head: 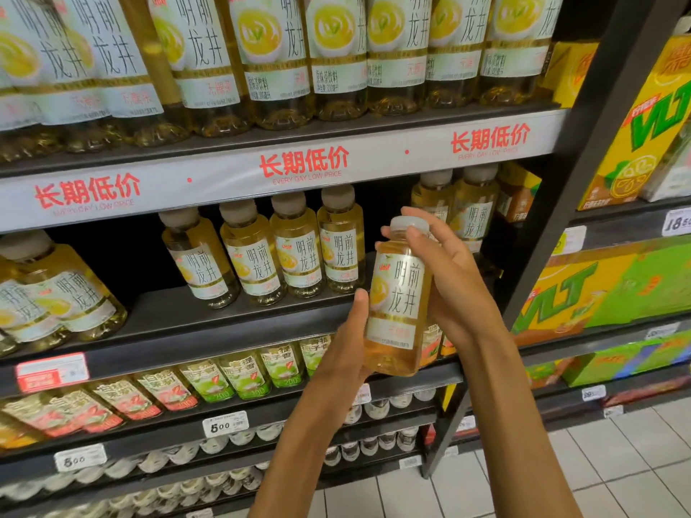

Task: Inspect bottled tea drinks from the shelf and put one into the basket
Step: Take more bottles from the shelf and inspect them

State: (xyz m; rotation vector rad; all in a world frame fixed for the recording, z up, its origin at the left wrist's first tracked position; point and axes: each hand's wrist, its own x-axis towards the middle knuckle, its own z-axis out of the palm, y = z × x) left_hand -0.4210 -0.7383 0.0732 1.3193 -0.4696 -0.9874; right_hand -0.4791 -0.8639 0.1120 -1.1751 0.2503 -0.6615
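Note:
A bottle of pale yellow tea (398, 300) with a white label and a clear cap stands upright in front of the shelf, label towards me. My left hand (346, 349) cups its lower part from the left, thumb on the label's edge. My right hand (447, 278) grips its upper part from the right, fingers curled over the cap. More bottles of the same tea (261, 256) stand in a row on the middle shelf (179, 323) behind. No basket is in view.
Larger bottles of the same tea (276, 57) fill the top shelf. Green and red labelled bottles (209, 379) lie below. A dark shelf post (553, 226) stands right of my hands, with yellow-green drink cartons (613, 289) beyond. White floor tiles (598, 472) show at lower right.

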